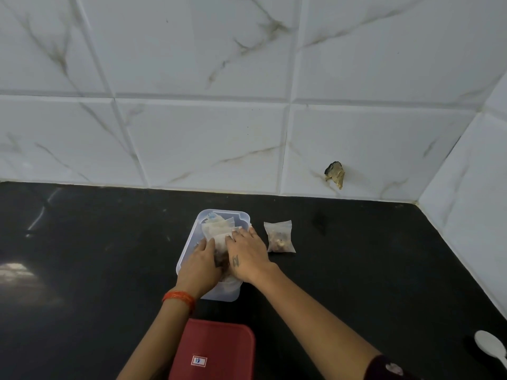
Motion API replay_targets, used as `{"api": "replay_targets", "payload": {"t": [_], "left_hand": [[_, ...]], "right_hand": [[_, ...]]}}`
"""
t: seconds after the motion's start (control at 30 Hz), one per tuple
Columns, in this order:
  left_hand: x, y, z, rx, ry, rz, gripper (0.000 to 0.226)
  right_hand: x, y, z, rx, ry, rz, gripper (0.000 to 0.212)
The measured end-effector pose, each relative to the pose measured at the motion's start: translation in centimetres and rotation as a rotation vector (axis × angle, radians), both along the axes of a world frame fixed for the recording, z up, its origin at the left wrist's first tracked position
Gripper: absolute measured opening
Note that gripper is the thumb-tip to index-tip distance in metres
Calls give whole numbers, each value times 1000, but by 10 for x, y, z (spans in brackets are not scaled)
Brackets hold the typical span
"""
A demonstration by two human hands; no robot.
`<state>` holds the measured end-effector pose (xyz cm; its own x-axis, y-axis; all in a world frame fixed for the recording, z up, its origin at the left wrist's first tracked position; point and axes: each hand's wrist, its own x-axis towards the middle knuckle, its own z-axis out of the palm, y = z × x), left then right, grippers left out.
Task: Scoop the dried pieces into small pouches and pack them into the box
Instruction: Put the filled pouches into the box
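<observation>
I am seeing the left hand [201,266] and the right hand [247,255] pressing flat, fingers straight, on the pouches [219,229] inside the clear box [189,242]. One filled pouch [279,237] is lying on the black surface [109,270] just right of it, and a white spoon [491,346] is resting far right.

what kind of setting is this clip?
Likely a home kitchen corner: a black stone countertop meets marble-look wall tiles, with a clear plastic box of pouches and a white spoon on it.
</observation>
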<state>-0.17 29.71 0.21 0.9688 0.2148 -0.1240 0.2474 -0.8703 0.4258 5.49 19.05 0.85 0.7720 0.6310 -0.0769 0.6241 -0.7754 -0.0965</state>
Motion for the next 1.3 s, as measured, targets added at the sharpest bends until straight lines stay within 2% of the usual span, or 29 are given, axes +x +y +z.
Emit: {"api": "replay_targets", "payload": {"t": [0.1,0.2,0.27,0.37,0.5,0.6,0.67,0.77,0.93,1.07,1.17,1.3], "left_hand": [[-2,1,-2,-44,-53,29,55],[-8,-5,-1,-101,-257,61,59],[-9,-16,5,-122,-405,52,56],[1,-34,12,-150,-521,25,53],[22,-62,17,-304,-571,-4,53],[41,-91,11,-430,-497,-10,52],[52,-108,0,-503,-421,15,50],[66,-117,-21,-562,-280,106,53],[81,-108,-49,-550,-105,168,52],[86,-107,-55,-579,-88,197,45],[84,-108,-54,-597,-97,198,41],[73,-112,-41,-562,-243,155,39]], "right_hand": [[1,-5,2,110,58,4,58],[0,-16,7,455,245,-28,56],[3,-26,11,654,302,-103,53],[11,-44,18,794,312,-195,50],[27,-71,18,912,298,-306,48],[38,-89,6,1026,285,-468,41],[45,-97,-7,1038,268,-587,39],[53,-103,-28,939,285,-719,41],[58,-103,-50,788,371,-718,42],[59,-100,-56,745,402,-726,45],[56,-105,-53,798,380,-738,41],[42,-114,-37,909,311,-732,40]]}}
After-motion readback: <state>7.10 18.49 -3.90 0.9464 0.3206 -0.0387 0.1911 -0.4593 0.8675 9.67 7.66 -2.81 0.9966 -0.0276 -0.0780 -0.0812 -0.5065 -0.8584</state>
